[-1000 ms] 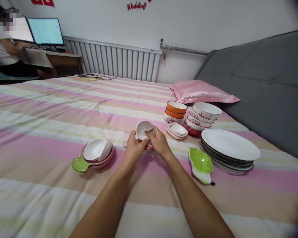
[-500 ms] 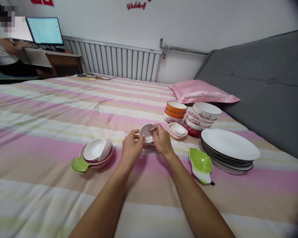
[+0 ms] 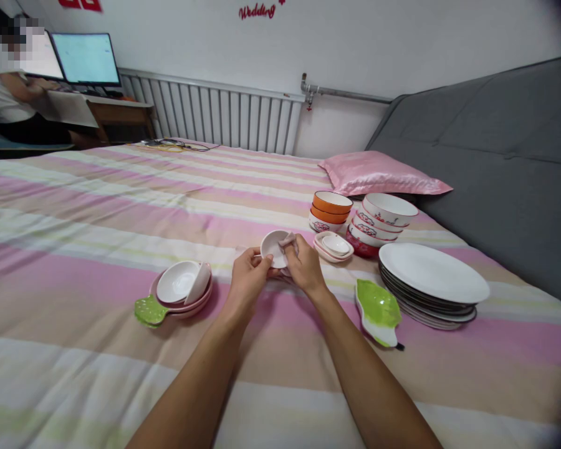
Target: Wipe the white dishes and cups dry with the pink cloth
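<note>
A small white bowl [image 3: 272,246] is tilted toward me above the striped bedspread. My left hand [image 3: 251,274] grips its left side, thumb over the near rim. On the bowl's right side, my right hand [image 3: 303,265] is closed on a pale pinkish cloth [image 3: 287,239], which it presses against the rim; part of the cloth hangs below. Left of my hands, a stack of pink dishes [image 3: 197,307] with a green leaf-shaped handle [image 3: 150,310] carries another small white bowl [image 3: 177,282] and a white spoon-like piece [image 3: 199,284].
On the right are a green-and-white leaf-shaped dish [image 3: 378,308], stacked plates [image 3: 432,271], orange bowls [image 3: 331,209], patterned bowls [image 3: 383,218] and small dishes [image 3: 334,246]. Behind them lies a pink pillow [image 3: 383,173]. A person [image 3: 9,93] sits by monitors at far left.
The small white bowl has risen slightly in my hands. My right hand has shifted a little with the cloth along the rim. The dishes around are unmoved.
</note>
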`<state>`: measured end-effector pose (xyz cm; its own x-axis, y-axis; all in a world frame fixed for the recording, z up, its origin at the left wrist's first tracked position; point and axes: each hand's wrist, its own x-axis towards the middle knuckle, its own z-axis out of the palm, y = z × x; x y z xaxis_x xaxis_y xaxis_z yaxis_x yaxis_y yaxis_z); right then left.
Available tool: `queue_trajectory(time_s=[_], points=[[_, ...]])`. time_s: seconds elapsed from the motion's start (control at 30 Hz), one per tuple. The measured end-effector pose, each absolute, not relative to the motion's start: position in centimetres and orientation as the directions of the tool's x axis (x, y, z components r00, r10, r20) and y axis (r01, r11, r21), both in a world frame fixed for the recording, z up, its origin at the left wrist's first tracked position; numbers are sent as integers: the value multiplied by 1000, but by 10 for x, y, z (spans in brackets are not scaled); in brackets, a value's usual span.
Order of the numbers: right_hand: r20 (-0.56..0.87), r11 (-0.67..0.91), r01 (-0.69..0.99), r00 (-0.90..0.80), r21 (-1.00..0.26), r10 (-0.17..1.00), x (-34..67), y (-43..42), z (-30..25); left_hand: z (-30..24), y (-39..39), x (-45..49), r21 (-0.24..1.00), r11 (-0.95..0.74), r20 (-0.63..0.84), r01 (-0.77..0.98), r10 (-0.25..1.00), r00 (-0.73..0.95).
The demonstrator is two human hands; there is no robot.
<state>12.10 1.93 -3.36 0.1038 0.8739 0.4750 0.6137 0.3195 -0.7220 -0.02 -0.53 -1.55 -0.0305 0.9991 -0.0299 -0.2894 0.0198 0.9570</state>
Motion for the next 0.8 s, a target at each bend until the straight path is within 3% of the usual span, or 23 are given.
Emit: queue_trajectory(time_s=[0.53, 0.8], points=[[441, 295, 587, 120, -754, 889, 117, 17, -30, -17, -6, 0, 869, 59, -35, -491, 998, 59], [458, 339, 538, 101, -772, 883, 115, 17, -30, -10, -10, 1, 884, 106, -82, -456, 994, 71]])
